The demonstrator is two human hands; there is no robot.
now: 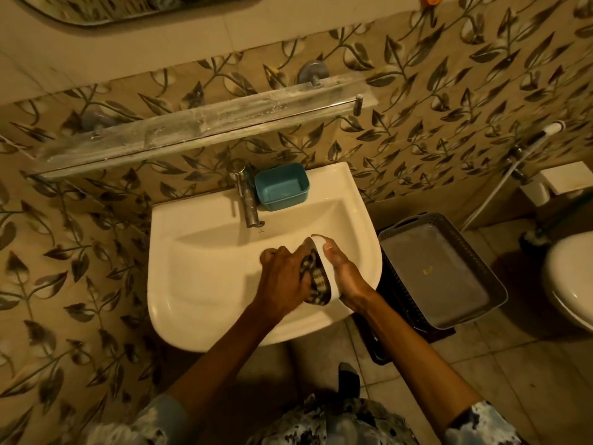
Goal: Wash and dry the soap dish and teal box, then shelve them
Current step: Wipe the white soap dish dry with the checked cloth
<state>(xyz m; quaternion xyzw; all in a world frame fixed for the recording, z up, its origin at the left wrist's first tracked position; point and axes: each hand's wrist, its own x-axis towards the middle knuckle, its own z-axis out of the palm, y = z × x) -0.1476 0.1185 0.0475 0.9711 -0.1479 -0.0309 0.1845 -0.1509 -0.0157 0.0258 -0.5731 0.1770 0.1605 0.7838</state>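
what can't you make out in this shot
Head view only:
- Soap dish inside: covered by the checked cloth and left hand.
- Right hand fingers: behind the dish.
- Teal box wetness: too dim.
- Mirror: cut off by the top edge.

A white washbasin [199,303] juts from a leaf-patterned tiled wall, a teal box [282,186] sitting open-side up on its back ledge just right of the tap [247,197]. Above the basin, a streaked glass shelf [199,126] runs along the wall. Right of the basin, a grey plastic basket [442,271] stands by the tiled floor [500,374].
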